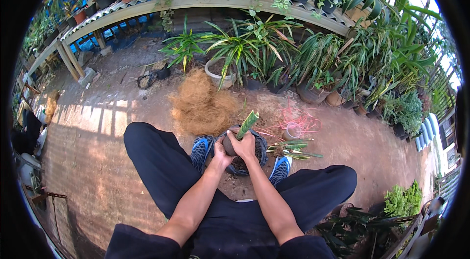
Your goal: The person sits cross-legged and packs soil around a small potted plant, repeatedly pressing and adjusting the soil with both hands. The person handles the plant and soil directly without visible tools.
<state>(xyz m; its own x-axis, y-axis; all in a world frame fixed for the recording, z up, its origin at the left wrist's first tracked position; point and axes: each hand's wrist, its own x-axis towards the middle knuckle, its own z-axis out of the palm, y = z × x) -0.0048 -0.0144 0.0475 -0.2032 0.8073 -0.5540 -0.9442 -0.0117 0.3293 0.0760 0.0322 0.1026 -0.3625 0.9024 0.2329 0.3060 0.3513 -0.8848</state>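
Note:
Between my knees, my left hand (223, 152) and my right hand (243, 144) are closed round a dark ball of soil (228, 147). A thick green leaf cutting (248, 123) with paler edges sticks up out of it, tilted to the right, its base hidden by my right hand's fingers. Below my hands sits a round black container (263, 155), perhaps a bag or basin, with loose dark soil (239, 165) in it. My blue-grey shoes stand on either side of it.
Brown fibre (201, 105) lies heaped beyond my left shoe. To the right are a clear plastic cup (292, 131), tangled pink string (313, 123) and several green leaf cuttings (295, 150). Potted plants (245, 46) line the far side, below a long bench (196, 1) bearing more pots.

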